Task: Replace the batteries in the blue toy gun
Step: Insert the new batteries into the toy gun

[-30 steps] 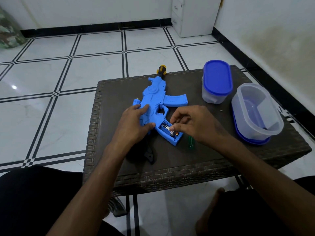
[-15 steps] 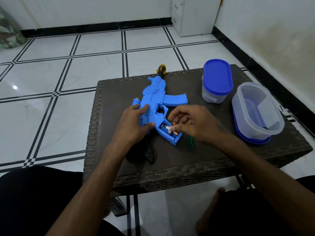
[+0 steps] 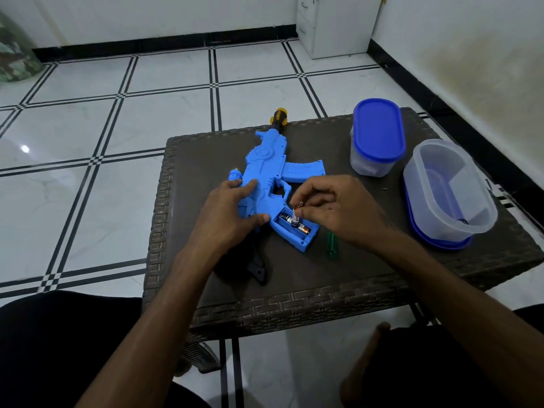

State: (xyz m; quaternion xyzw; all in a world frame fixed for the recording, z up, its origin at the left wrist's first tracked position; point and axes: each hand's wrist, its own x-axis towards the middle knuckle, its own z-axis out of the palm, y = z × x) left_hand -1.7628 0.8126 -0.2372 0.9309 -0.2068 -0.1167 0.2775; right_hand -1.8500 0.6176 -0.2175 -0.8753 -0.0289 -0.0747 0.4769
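arms: ours are bare to the frame edge, no sleeves
left hand (image 3: pixel 232 214): no rings
right hand (image 3: pixel 332 209): no rings
legs: we wear black cloth

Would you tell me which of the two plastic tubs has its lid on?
The far tub, closed by its blue lid; the near tub stands open.
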